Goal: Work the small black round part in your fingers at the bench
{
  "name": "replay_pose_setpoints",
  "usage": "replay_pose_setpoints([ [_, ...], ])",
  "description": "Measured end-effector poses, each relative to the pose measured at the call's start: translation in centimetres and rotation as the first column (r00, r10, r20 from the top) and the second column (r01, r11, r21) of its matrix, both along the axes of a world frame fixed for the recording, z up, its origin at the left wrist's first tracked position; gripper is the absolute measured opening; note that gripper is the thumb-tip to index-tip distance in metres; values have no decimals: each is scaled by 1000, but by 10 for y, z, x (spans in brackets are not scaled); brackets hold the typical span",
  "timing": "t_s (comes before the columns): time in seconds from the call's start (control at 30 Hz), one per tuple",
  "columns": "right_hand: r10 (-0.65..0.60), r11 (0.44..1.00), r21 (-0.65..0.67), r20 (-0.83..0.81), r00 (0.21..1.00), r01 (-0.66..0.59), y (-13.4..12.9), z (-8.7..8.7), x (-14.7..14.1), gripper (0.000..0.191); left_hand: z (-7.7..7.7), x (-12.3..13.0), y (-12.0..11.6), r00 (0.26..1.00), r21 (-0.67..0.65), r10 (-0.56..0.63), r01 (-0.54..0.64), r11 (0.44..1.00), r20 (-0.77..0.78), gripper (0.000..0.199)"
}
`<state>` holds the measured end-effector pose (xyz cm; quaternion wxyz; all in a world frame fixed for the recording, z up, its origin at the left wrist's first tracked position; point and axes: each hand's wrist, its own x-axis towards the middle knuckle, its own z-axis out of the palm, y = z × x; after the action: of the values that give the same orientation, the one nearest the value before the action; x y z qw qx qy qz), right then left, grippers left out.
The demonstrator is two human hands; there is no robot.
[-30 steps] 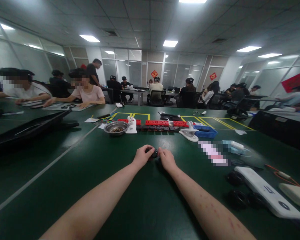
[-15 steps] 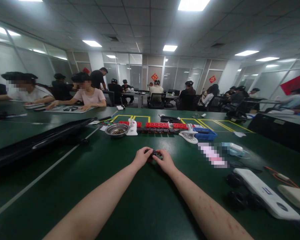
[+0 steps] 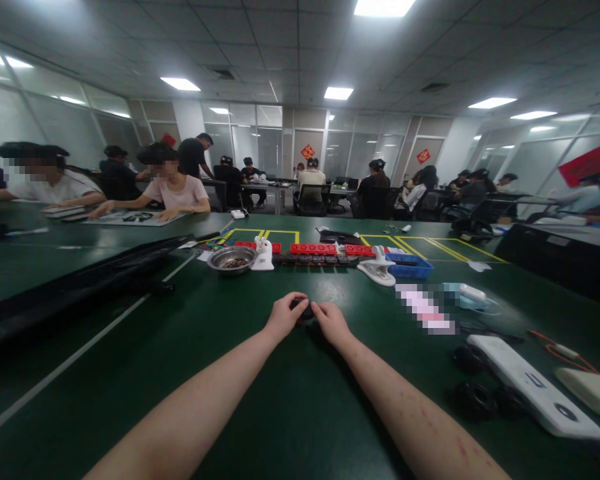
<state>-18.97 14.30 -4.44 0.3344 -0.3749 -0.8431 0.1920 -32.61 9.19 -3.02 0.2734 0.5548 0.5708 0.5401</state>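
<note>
1. The small dark part (image 3: 306, 309) lies between the two hands, above the green table (image 3: 300, 407); contact with the tabletop is unclear.
2. The left hand (image 3: 283, 317) pinches it, thumb on the near side, fingers curled around its far side.
3. The right hand (image 3: 333, 323) has its thumb and fingers drawn together at the part's right edge; whether they grip it, I cannot tell.
4. Beyond sit a metal bowl (image 3: 218, 268) and red strips (image 3: 314, 249).

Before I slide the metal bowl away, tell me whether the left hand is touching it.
Apart. The head view shows bare green tabletop between the left hand and the metal bowl.
</note>
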Motion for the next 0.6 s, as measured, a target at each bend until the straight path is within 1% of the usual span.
replay_pose_setpoints([
  [0.1, 27, 999, 24, -24, 999, -27, -2, 2, 0, 23, -5, -3, 6, 999, -45, 16, -13, 999, 52, 33],
  [0.13, 42, 999, 36, -39, 998, -40, -4, 3, 0, 21, -6, -4, 8, 998, -60, 17, -13, 998, 64, 33],
  [0.27, 89, 994, 69, -86, 992, -83, -11, 6, -1, 34, -5, -5, 9, 996, -84, 34, -27, 996, 77, 31],
  [0.33, 54, 996, 70, -91, 994, -47, -13, 6, -1, 34, -3, -4, 7, 997, -69, 49, -45, 997, 60, 30],
  [0.47, -71, 997, 40, -42, 997, 72, -10, 4, 0, 31, 0, -1, 0, 998, 5, 68, -68, 998, -14, 29],
  [0.53, -79, 997, 18, -6, 997, 79, -7, 3, 0, 41, 3, 1, -3, 996, 39, 68, -66, 997, -55, 27],
  [0.6, -55, 998, 6, 9, 998, 54, -5, 3, 0, 48, 4, 3, -5, 993, 65, 56, -49, 997, -103, 26],
])
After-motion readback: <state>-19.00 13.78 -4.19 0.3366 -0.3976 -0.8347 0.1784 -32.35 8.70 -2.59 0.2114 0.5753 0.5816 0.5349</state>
